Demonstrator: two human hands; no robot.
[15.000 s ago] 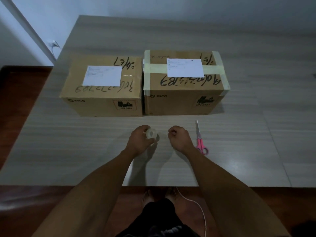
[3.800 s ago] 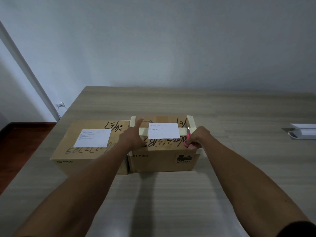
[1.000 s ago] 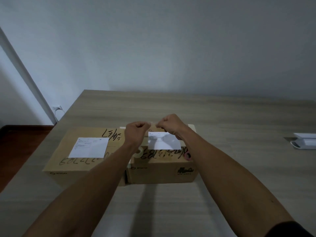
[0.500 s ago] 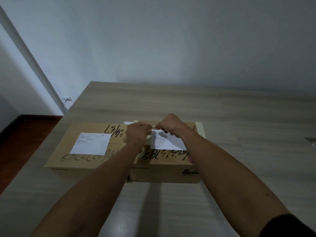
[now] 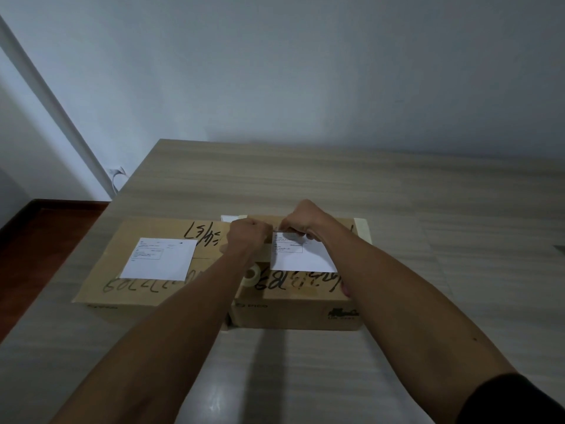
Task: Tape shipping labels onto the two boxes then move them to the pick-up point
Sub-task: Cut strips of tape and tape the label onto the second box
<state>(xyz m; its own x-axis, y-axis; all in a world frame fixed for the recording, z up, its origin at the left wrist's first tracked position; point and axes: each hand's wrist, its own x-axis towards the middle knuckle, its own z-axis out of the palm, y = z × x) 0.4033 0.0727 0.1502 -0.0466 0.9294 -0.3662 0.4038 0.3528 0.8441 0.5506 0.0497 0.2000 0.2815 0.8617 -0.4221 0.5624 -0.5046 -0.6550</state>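
While both hands work at its far edge, the white rectangular paper label (image 5: 301,254) lies flat on top of the right-hand brown cardboard box (image 5: 293,304), its long axis running left to right and its printed lines toward the far left corner. The left hand (image 5: 249,235) is curled into a fist just left of that corner, and the right hand (image 5: 301,220) is pinched shut at the label's far edge; a thin strip seems stretched between them, though it is too faint to be sure. A roll of clear tape (image 5: 252,275) rests on the same box top, near the left forearm.

Touching its left side stands a second brown cardboard box (image 5: 101,292), marked with black scrawl and carrying its own white paper label (image 5: 159,258), also lying long side left to right.

Both boxes sit on the pale wood-grain surface (image 5: 428,209), near its left edge, where dark red-brown floor (image 5: 46,240) shows beyond. Wide bare room lies to the right and behind the boxes, up to the grey wall (image 5: 305,71).
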